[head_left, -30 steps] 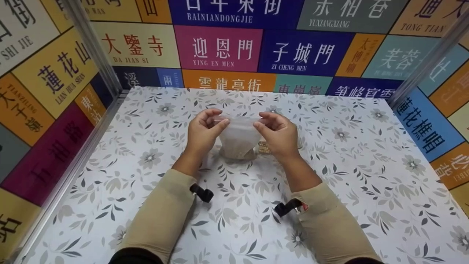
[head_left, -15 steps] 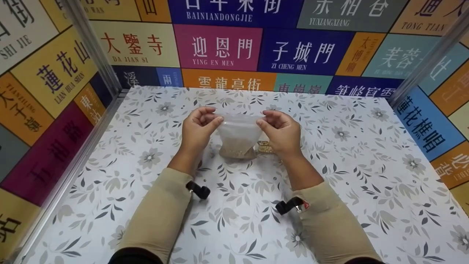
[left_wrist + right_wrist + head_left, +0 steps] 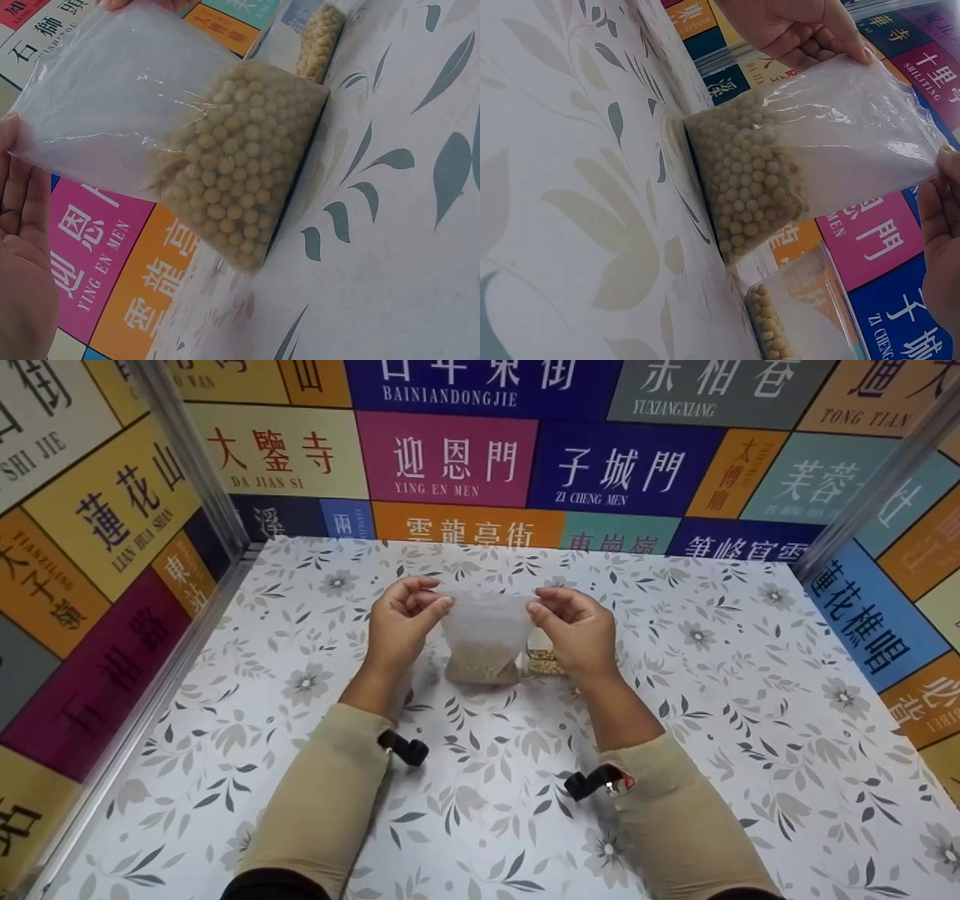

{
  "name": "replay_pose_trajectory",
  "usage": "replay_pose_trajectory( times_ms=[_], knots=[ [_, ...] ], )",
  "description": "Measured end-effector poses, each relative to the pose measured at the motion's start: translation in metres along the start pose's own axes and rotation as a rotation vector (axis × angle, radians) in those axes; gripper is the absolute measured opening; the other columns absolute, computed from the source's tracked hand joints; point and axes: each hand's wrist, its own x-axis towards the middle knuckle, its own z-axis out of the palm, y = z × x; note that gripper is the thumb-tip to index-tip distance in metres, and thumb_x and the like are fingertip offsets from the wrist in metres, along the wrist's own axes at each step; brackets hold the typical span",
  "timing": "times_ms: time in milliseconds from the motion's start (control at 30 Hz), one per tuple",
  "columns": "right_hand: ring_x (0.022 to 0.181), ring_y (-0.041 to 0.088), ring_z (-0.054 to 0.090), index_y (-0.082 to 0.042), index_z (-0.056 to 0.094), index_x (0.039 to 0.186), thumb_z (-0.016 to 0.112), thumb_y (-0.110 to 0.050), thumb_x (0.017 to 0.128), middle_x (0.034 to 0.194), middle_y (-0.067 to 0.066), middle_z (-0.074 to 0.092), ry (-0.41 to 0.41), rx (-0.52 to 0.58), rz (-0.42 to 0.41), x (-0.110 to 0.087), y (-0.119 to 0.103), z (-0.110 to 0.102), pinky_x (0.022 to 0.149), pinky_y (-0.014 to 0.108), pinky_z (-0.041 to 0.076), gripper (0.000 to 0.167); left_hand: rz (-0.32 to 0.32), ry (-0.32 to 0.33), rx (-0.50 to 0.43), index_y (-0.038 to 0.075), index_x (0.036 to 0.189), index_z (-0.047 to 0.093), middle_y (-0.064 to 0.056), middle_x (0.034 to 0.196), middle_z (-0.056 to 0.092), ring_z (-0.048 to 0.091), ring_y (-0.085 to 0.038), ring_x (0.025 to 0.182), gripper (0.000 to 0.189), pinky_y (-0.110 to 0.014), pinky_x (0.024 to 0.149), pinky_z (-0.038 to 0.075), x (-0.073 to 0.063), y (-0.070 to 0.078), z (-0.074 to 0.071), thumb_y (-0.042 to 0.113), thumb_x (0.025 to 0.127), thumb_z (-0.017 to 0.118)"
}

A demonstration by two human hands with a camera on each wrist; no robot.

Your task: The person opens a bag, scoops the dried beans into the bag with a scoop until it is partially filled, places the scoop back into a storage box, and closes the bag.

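Observation:
A frosted plastic bag [image 3: 487,634] stands upright on the table, its lower part filled with round, pale yellow beans that look like soybeans [image 3: 232,165]. My left hand [image 3: 401,622] pinches the bag's upper left corner between thumb and fingers. At the opposite top corner my right hand [image 3: 577,634] pinches it the same way, so the top edge is stretched between both hands. Behind the right hand is a clear container [image 3: 802,307] with a layer of the same beans [image 3: 769,322] at its bottom; the hand covers part of it in the head view.
The table [image 3: 480,825] wears a white cloth printed with grey leaves and flowers. Colourful panels [image 3: 450,457] with lettering wall off the back and both sides, joined by metal corner posts [image 3: 202,465]. A small black camera sits on each wrist.
The left hand has shifted slightly left, and the bag's top is spread wider and flatter than a second ago. The right hand has moved slightly right; the bag's base stays nearly in place.

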Motion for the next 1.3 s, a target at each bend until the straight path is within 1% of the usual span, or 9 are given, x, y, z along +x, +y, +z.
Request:
replay_pose_trajectory(
  times_ms=[200, 333, 467, 667, 800, 900, 1100, 1200, 1300],
  knots=[
    [0.102, 0.016, 0.077, -0.01, 0.078, 0.124, 0.08, -0.019, 0.098, 0.111, 0.006, 0.081, -0.058, 0.0, 0.005, 0.0013, -0.0025, -0.0005, 0.091, 0.025, 0.065, 0.027, -0.019, 0.014, 0.021, 0.004, 0.122, 0.073, -0.004, 0.102, 0.082, 0.077, -0.018, 0.096, 0.032, -0.025, 0.09, 0.064, 0.0016, 0.0016, -0.0013, 0.021, 0.096, 0.082],
    [0.107, 0.016, 0.077, -0.01, 0.075, 0.129, 0.075, -0.018, 0.102, 0.117, 0.008, 0.08, -0.083, -0.009, 0.017, 0.0019, -0.0021, -0.0009, 0.095, 0.024, 0.064, 0.028, -0.019, 0.004, 0.029, 0.005, 0.124, 0.073, -0.004, 0.11, 0.083, 0.078, -0.019, 0.105, 0.03, -0.027, 0.097, 0.064, 0.0014, 0.001, -0.0028, 0.02, 0.099, 0.079],
    [0.104, 0.016, 0.077, -0.008, 0.075, 0.128, 0.078, -0.018, 0.099, 0.114, 0.008, 0.081, -0.081, 0.003, -0.009, 0.0006, -0.0027, 0.0002, 0.093, 0.025, 0.065, 0.031, 0.007, -0.004, 0.029, 0.01, 0.121, 0.073, -0.005, 0.109, 0.083, 0.078, -0.02, 0.103, 0.024, -0.028, 0.096, 0.064, 0.0005, 0.0002, -0.0029, 0.019, 0.099, 0.079],
    [0.094, 0.015, 0.078, -0.003, 0.077, 0.123, 0.081, -0.014, 0.096, 0.104, 0.005, 0.082, -0.038, 0.026, -0.031, -0.0015, -0.0029, 0.0014, 0.088, 0.026, 0.066, 0.029, 0.041, -0.015, 0.039, 0.011, 0.123, 0.072, -0.002, 0.104, 0.082, 0.075, -0.018, 0.097, 0.027, -0.024, 0.089, 0.062, 0.0004, 0.0013, -0.0006, 0.022, 0.099, 0.078],
    [0.097, 0.016, 0.078, -0.002, 0.076, 0.126, 0.079, -0.014, 0.098, 0.107, 0.009, 0.082, -0.037, 0.016, -0.038, -0.0015, -0.0029, 0.0013, 0.09, 0.026, 0.066, 0.03, 0.056, -0.013, 0.035, 0.009, 0.123, 0.072, -0.005, 0.104, 0.082, 0.076, -0.019, 0.097, 0.026, -0.024, 0.087, 0.062, 0.001, 0.0005, 0.0005, 0.02, 0.1, 0.078],
    [0.106, 0.016, 0.078, -0.006, 0.073, 0.132, 0.074, -0.018, 0.102, 0.118, 0.009, 0.081, -0.053, 0.003, -0.015, 0.0001, -0.0019, 0.0003, 0.095, 0.025, 0.064, 0.032, 0.019, 0.0, 0.041, 0.009, 0.126, 0.072, -0.006, 0.112, 0.081, 0.076, -0.019, 0.105, 0.029, -0.026, 0.092, 0.062, 0.0025, -0.0009, 0.0006, 0.023, 0.101, 0.077],
    [0.139, 0.015, 0.064, -0.013, 0.059, 0.152, 0.061, -0.03, 0.11, 0.152, 0.003, 0.066, -0.106, -0.026, 0.049, 0.0037, 0.0015, -0.0036, 0.116, 0.028, 0.054, 0.045, -0.106, 0.069, 0.062, 0.019, 0.144, 0.062, 0.006, 0.144, 0.07, 0.063, -0.009, 0.136, 0.045, -0.027, 0.119, 0.051, 0.0066, -0.0032, -0.0019, 0.035, 0.104, 0.072],
    [0.149, 0.015, 0.055, -0.012, 0.054, 0.156, 0.059, -0.032, 0.111, 0.161, 0.005, 0.058, -0.123, -0.043, 0.066, 0.0051, 0.0033, -0.0047, 0.124, 0.03, 0.048, 0.05, -0.11, 0.086, 0.055, 0.018, 0.149, 0.058, 0.005, 0.148, 0.068, 0.06, -0.01, 0.142, 0.05, -0.029, 0.124, 0.047, 0.0082, -0.0051, -0.0037, 0.035, 0.104, 0.071],
    [0.152, 0.015, 0.052, -0.012, 0.054, 0.156, 0.058, -0.034, 0.111, 0.162, 0.005, 0.056, -0.139, -0.057, 0.079, 0.0058, 0.0036, -0.0046, 0.126, 0.032, 0.045, 0.05, -0.093, 0.088, 0.054, 0.016, 0.149, 0.058, 0.003, 0.148, 0.068, 0.061, -0.011, 0.141, 0.051, -0.029, 0.123, 0.048, 0.0089, -0.0063, -0.0044, 0.036, 0.104, 0.071]
  ],
)
